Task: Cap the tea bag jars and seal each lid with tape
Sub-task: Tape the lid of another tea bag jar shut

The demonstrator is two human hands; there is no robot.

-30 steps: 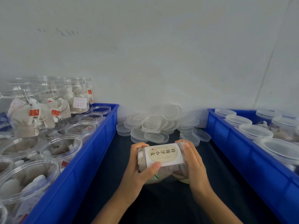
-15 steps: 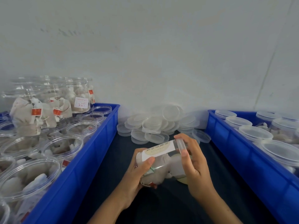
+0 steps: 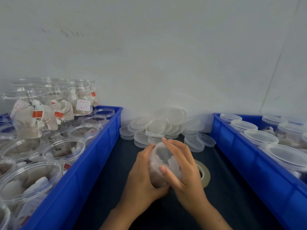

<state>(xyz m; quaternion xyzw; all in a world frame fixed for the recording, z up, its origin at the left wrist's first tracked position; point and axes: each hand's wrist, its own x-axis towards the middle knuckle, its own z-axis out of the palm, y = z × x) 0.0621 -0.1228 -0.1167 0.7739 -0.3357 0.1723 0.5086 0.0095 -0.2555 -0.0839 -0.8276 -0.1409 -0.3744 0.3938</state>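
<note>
head view: one camera only, looked down at the desk (image 3: 106, 188) between two blue bins.
jar: a clear jar (image 3: 160, 165) of tea bags was held above the desk, mouth end tilted up toward the camera; blurred, so cap on or off could not be told.
left hand: left hand (image 3: 142, 176) wrapped round the jar's left side and bottom, fingers curled on it.
right hand: right hand (image 3: 181, 165) curled over the jar's right side and top, thumb (image 3: 163, 170) pressed on the front.
tape: a tape roll (image 3: 203, 173) lay flat on the desk just beside the right hand, partly hidden by it.
lids: a pile of loose lids (image 3: 159, 128) sat against the wall, near and beyond the hands.
left bin: left bin (image 3: 93, 156) held open jars of tea bags, some stacked.
right bin: right bin (image 3: 245, 161) held capped jars.
step, my guess: seating or tightening the lid, or turning the jar ready for tape.
how to do it well: keep the left hand firm on the body, twist with the right until snug, check the lid sits level, then run tape round the seam without wrinkles.
risk: thin slick plastic, could slip or go on crooked.
</note>
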